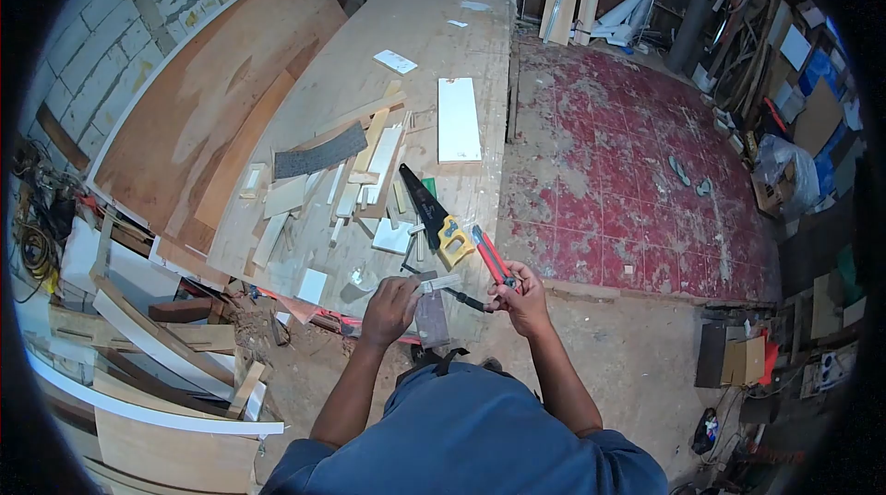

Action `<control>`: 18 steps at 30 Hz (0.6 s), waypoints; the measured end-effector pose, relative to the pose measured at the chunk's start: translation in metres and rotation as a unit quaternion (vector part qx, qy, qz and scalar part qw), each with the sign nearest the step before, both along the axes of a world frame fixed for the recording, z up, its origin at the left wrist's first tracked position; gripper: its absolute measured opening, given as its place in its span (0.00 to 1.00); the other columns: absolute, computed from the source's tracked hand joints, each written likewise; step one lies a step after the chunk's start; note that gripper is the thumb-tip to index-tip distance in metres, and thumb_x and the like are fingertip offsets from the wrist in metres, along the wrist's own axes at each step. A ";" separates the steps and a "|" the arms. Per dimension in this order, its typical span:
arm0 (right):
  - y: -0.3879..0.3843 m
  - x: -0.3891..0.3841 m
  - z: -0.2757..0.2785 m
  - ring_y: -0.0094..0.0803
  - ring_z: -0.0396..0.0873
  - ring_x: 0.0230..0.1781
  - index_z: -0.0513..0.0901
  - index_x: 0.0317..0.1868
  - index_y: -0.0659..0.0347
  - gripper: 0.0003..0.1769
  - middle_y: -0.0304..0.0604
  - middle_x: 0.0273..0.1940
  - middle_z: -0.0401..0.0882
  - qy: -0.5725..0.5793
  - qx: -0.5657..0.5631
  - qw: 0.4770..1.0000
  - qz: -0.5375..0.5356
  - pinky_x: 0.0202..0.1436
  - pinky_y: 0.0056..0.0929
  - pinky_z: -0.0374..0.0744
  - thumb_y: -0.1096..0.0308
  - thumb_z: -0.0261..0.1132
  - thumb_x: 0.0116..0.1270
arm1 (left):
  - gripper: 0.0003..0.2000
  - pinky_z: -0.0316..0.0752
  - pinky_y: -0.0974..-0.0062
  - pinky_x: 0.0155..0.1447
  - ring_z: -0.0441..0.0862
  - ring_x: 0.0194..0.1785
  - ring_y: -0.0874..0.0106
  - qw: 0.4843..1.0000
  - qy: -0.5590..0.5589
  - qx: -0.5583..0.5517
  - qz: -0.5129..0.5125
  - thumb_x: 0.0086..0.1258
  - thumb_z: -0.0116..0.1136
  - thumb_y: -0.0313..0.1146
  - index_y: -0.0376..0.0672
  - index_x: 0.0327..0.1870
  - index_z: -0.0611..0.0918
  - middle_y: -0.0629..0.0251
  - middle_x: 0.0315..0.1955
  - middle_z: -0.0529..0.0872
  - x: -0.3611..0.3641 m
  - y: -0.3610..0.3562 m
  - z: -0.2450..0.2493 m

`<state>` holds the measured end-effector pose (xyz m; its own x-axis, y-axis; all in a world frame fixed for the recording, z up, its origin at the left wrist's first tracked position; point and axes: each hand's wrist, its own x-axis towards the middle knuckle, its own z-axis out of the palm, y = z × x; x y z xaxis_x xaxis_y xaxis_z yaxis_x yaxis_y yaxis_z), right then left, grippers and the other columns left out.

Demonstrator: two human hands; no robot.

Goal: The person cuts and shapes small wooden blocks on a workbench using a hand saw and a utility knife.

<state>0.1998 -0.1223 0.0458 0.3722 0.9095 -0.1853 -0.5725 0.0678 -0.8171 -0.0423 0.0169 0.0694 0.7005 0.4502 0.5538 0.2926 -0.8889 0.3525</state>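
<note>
My right hand (522,301) is closed on a red utility knife (491,256), which points up and away over the table's near edge. To its left, my left hand (390,312) has its fingers curled around the end of a small pale wood strip (440,283). A black rod-like tool (467,299) lies between the hands, its right end close to my right fingers. Just beyond them, a handsaw (430,213) with a yellow handle rests on the table. Below the strip is a brownish flat block (430,318).
The wooden table (369,43) carries wood offcuts (374,158), a dark grey curved strip (320,152) and a white board (459,119). A large plywood panel (203,107) leans at the left. Worn red flooring (628,172) lies right of the table.
</note>
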 end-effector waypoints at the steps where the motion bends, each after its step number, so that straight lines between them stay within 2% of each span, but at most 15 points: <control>1: -0.003 0.004 -0.006 0.33 0.86 0.35 0.68 0.54 0.55 0.24 0.49 0.45 0.82 -0.008 -0.007 1.000 0.012 0.38 0.37 0.89 0.79 0.68 0.61 | 0.16 0.78 0.62 0.49 0.80 0.46 0.56 1.000 0.001 -0.001 -0.001 0.60 0.65 0.23 0.36 0.50 0.80 0.56 0.43 0.80 0.002 -0.004 -0.001; 3: -0.010 0.005 -0.007 0.32 0.85 0.35 0.66 0.55 0.54 0.26 0.48 0.44 0.82 -0.015 -0.017 0.999 0.026 0.37 0.36 0.89 0.80 0.68 0.61 | 0.17 0.78 0.62 0.49 0.80 0.46 0.55 1.000 0.001 -0.007 0.001 0.59 0.65 0.23 0.36 0.51 0.79 0.55 0.43 0.80 0.005 -0.011 -0.004; 5: -0.018 0.000 0.001 0.25 0.79 0.27 0.61 0.58 0.52 0.29 0.44 0.41 0.80 0.004 0.001 1.000 0.017 0.26 0.26 0.81 0.78 0.67 0.63 | 0.18 0.78 0.62 0.49 0.80 0.46 0.55 1.000 0.004 -0.010 0.005 0.59 0.65 0.23 0.36 0.51 0.79 0.54 0.43 0.80 0.007 -0.018 -0.009; 6: -0.022 0.002 -0.003 0.25 0.79 0.27 0.61 0.58 0.52 0.29 0.44 0.41 0.80 0.007 -0.004 1.000 0.018 0.26 0.26 0.81 0.78 0.67 0.63 | 0.18 0.78 0.61 0.50 0.79 0.46 0.54 1.000 0.007 -0.010 0.009 0.58 0.65 0.23 0.36 0.51 0.79 0.54 0.43 0.80 0.008 -0.022 -0.012; 8: -0.030 0.009 -0.011 0.19 0.69 0.21 0.59 0.59 0.50 0.27 0.37 0.37 0.76 0.041 0.008 0.996 0.079 0.22 0.18 0.68 0.72 0.65 0.68 | 0.18 0.77 0.61 0.50 0.79 0.47 0.54 1.000 0.010 -0.026 0.011 0.58 0.65 0.23 0.36 0.51 0.79 0.54 0.43 0.80 0.009 -0.031 -0.016; 9: -0.034 0.009 -0.009 0.19 0.69 0.21 0.59 0.59 0.50 0.27 0.37 0.37 0.76 0.043 0.005 0.996 0.080 0.22 0.18 0.68 0.72 0.65 0.68 | 0.18 0.77 0.60 0.51 0.79 0.47 0.54 0.999 0.009 -0.036 0.013 0.58 0.65 0.23 0.36 0.51 0.79 0.53 0.43 0.79 0.011 -0.035 -0.017; 11: -0.038 0.007 -0.002 0.16 0.60 0.19 0.60 0.62 0.49 0.24 0.34 0.33 0.71 0.125 0.010 0.990 0.067 0.22 0.16 0.57 0.66 0.62 0.72 | 0.18 0.77 0.60 0.51 0.79 0.47 0.53 0.999 0.009 -0.042 0.014 0.58 0.65 0.23 0.35 0.51 0.79 0.53 0.44 0.79 0.012 -0.043 -0.020; 14: -0.045 0.015 -0.010 0.16 0.62 0.19 0.59 0.67 0.48 0.27 0.34 0.33 0.72 0.058 0.014 0.993 0.104 0.21 0.17 0.60 0.61 0.60 0.73 | 0.17 0.77 0.59 0.51 0.78 0.48 0.53 0.999 0.012 -0.046 0.015 0.59 0.64 0.23 0.35 0.51 0.79 0.53 0.44 0.79 0.015 -0.050 -0.026; 18: -0.051 0.018 -0.004 0.18 0.62 0.19 0.56 0.71 0.47 0.31 0.36 0.35 0.73 -0.013 0.008 0.993 0.120 0.22 0.18 0.61 0.63 0.60 0.72 | 0.17 0.77 0.60 0.51 0.79 0.47 0.52 0.999 0.023 -0.043 0.020 0.59 0.64 0.24 0.36 0.50 0.79 0.53 0.43 0.79 0.020 -0.056 -0.024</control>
